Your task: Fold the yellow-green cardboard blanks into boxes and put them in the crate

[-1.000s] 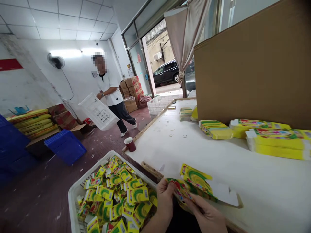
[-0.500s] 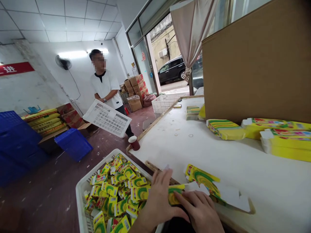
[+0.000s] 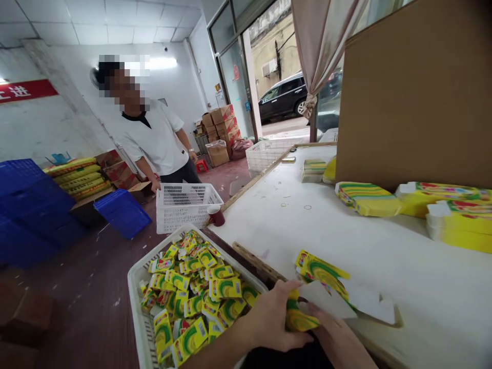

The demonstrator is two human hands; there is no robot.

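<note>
My left hand [image 3: 269, 320] is closed over a yellow and green carton [image 3: 298, 319] at the near edge of the white table [image 3: 346, 241]. My right hand [image 3: 338, 341] sits just right of it, under a white flap of the same carton, with its fingers mostly hidden. A flat stack of folded cartons [image 3: 326, 274] lies on the table right behind the hands. To the left stands a white crate [image 3: 136, 287] heaped with several small yellow and green packets [image 3: 192, 287].
A person in a white shirt [image 3: 148, 138] holds a white empty crate [image 3: 186, 205] just beyond my crate. A dark red cup [image 3: 217, 215] stands on the table's corner. Yellow carton stacks [image 3: 442, 205] and a cardboard sheet [image 3: 415, 92] line the right. Blue crates [image 3: 34, 205] are stacked left.
The person walked closer and lowered the white crate, which was tilted in the air before. My hands moved from fanning the cartons to pressing one down at the table edge.
</note>
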